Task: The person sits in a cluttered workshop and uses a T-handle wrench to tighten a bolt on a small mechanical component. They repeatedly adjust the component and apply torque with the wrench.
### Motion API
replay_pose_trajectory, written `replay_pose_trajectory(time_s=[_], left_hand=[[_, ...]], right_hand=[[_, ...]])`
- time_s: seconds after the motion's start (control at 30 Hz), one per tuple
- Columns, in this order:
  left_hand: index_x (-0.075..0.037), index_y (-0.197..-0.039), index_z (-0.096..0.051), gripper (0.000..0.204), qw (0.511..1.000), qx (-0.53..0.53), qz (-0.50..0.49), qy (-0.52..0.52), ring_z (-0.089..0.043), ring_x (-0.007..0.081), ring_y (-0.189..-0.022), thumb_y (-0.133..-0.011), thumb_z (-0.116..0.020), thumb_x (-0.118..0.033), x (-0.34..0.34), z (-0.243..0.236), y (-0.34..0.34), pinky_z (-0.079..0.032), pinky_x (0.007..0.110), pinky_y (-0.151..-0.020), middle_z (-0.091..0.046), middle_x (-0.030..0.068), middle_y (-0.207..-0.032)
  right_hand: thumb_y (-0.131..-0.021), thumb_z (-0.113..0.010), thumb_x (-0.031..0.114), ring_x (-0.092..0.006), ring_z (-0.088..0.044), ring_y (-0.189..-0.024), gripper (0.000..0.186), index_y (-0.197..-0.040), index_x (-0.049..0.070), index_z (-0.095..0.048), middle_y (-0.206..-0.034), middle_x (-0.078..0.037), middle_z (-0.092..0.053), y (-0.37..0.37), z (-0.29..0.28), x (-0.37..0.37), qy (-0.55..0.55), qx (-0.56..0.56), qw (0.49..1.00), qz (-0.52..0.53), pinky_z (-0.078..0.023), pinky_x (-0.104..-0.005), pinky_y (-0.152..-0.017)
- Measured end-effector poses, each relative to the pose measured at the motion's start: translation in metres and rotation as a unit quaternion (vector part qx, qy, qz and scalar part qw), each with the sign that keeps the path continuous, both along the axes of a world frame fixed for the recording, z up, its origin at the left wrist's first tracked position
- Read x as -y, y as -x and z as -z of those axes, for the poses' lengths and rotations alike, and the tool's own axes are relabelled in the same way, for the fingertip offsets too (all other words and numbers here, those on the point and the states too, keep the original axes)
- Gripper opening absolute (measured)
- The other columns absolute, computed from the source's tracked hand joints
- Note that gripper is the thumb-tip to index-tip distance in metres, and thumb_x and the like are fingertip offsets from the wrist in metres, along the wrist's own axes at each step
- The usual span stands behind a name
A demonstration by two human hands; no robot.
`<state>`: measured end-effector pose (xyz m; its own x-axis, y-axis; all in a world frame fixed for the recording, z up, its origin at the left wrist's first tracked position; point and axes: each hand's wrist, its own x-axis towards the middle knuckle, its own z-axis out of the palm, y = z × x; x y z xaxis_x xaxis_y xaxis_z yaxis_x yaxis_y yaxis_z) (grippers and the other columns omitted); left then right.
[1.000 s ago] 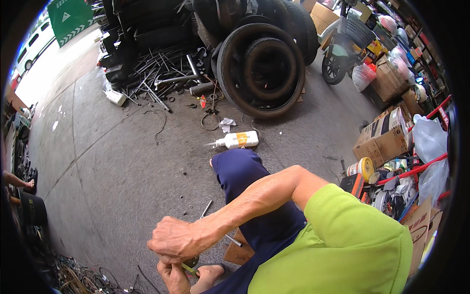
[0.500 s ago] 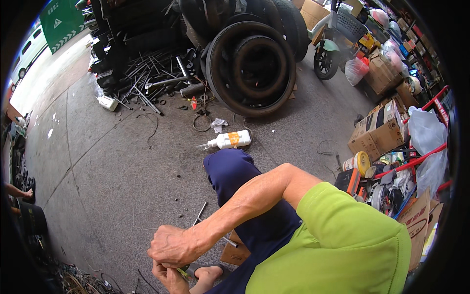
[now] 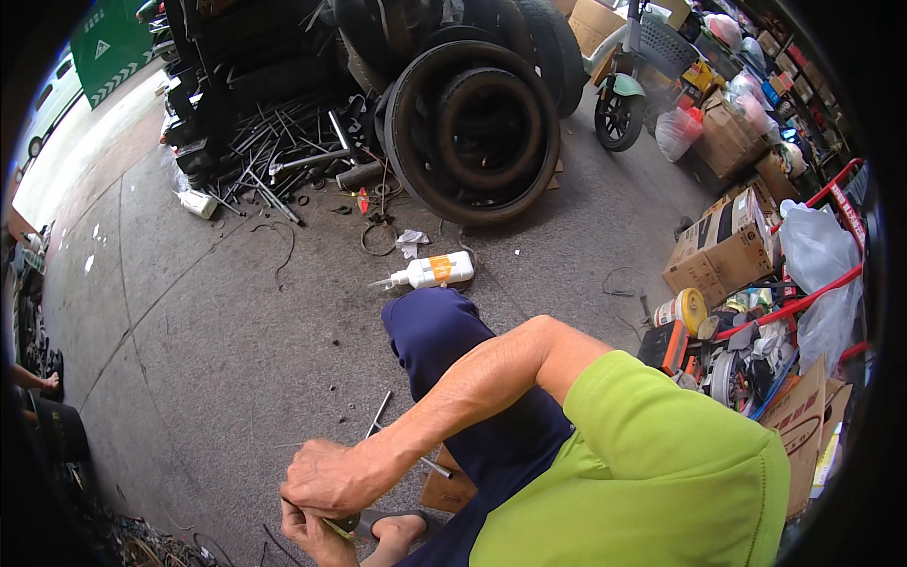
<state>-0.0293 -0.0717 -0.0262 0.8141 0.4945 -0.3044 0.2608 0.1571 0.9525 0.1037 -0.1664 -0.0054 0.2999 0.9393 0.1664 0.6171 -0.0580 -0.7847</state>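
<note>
At the upper left of the frame, a white van (image 3: 45, 115) stands behind a green panel (image 3: 111, 45). At the left edge, another person's foot (image 3: 49, 382) shows above a dark tub (image 3: 62, 432), and tangled wires (image 3: 142, 546) lie in the lower left corner. Toward the upper left, a white container (image 3: 196, 203) lies beside a heap of metal rods (image 3: 269, 168).

At the lower centre-left, the left hand (image 3: 319, 539) sits low, its fingers bent inward. The right hand (image 3: 326, 478) rests directly above it, touching it, fingers curled and pressed together; their tips are hidden, so what they pinch cannot be told. A thin yellow-green piece (image 3: 339, 529) sticks out just right of where the hands meet; which hand grips it cannot be made out.

To the right of the hands, the person's sandalled foot (image 3: 401, 525) is near, with a metal bar tool (image 3: 380, 412) above it, partly hidden by the right forearm (image 3: 444, 406). A cardboard box (image 3: 444, 494) sits by the navy trouser leg (image 3: 436, 326). Above the knee lies a white bottle (image 3: 457, 268) with an orange label, below a large tyre (image 3: 401, 137) at upper centre. The lime shirt (image 3: 642, 463) fills the lower right; beyond it, a yellow-and-white tub (image 3: 693, 307) stands among clutter.
</note>
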Motion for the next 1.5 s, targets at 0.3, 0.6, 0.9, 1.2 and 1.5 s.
replay_pose_trajectory(time_s=[0.3, 0.6, 0.9, 1.2, 1.5], left_hand=[[-0.001, -0.092, -0.060, 0.016, 0.996, -0.006, -0.090, 0.025, -0.057, 0.0115, -0.076, -0.093, -0.062, -0.017, -0.017, -0.006, -0.008, -0.047, 0.027, -0.068, -0.061, 0.0030, -0.085], [0.000, -0.095, -0.063, 0.017, 0.993, 0.014, -0.108, 0.047, -0.065, 0.0158, -0.077, -0.093, -0.059, -0.016, -0.032, -0.015, 0.003, -0.052, 0.027, -0.070, -0.069, 0.0139, -0.090], [0.000, -0.095, -0.064, 0.016, 0.978, 0.051, -0.174, 0.103, -0.067, 0.0194, -0.083, -0.092, -0.061, -0.016, -0.046, -0.027, 0.020, -0.053, 0.030, -0.077, -0.070, 0.0157, -0.093], [0.001, -0.094, -0.063, 0.020, 0.963, -0.072, -0.211, 0.150, -0.064, 0.0184, -0.083, -0.092, -0.060, -0.018, -0.048, -0.041, 0.024, -0.049, 0.029, -0.079, -0.068, 0.0168, -0.093], [0.005, -0.097, -0.061, 0.021, 0.964, -0.123, -0.194, 0.130, -0.061, 0.0166, -0.085, -0.093, -0.058, -0.016, -0.053, -0.015, 0.026, -0.048, 0.033, -0.085, -0.068, 0.0182, -0.093]], right_hand=[[-0.076, -0.058, 0.011, -0.0284, -0.066, -0.090, 0.035, -0.104, -0.010, -0.062, -0.096, -0.023, -0.068, -0.013, 0.012, -0.004, 0.170, -0.401, 0.900, -0.037, -0.053, -0.0373, -0.076], [-0.090, -0.061, 0.026, -0.0235, -0.068, -0.074, 0.036, -0.100, -0.009, -0.062, -0.078, -0.020, -0.068, -0.049, 0.018, 0.011, 0.177, -0.254, 0.950, 0.045, -0.052, -0.0366, -0.065], [-0.075, -0.065, 0.027, -0.0396, -0.067, -0.089, 0.034, -0.092, -0.002, -0.066, -0.088, -0.024, -0.068, -0.069, 0.190, 0.020, 0.403, -0.020, 0.895, 0.192, -0.053, -0.0467, -0.079], [-0.076, -0.065, 0.026, -0.0421, -0.065, -0.093, 0.030, -0.087, -0.002, -0.064, -0.092, -0.025, -0.067, -0.032, 0.312, 0.048, 0.454, -0.007, 0.853, 0.258, -0.051, -0.0496, -0.083], [-0.081, -0.063, 0.025, -0.0397, -0.065, -0.082, 0.027, -0.094, 0.003, -0.056, -0.089, -0.018, -0.067, -0.037, 0.339, 0.014, 0.406, 0.084, 0.871, 0.264, -0.052, -0.0496, -0.073]])
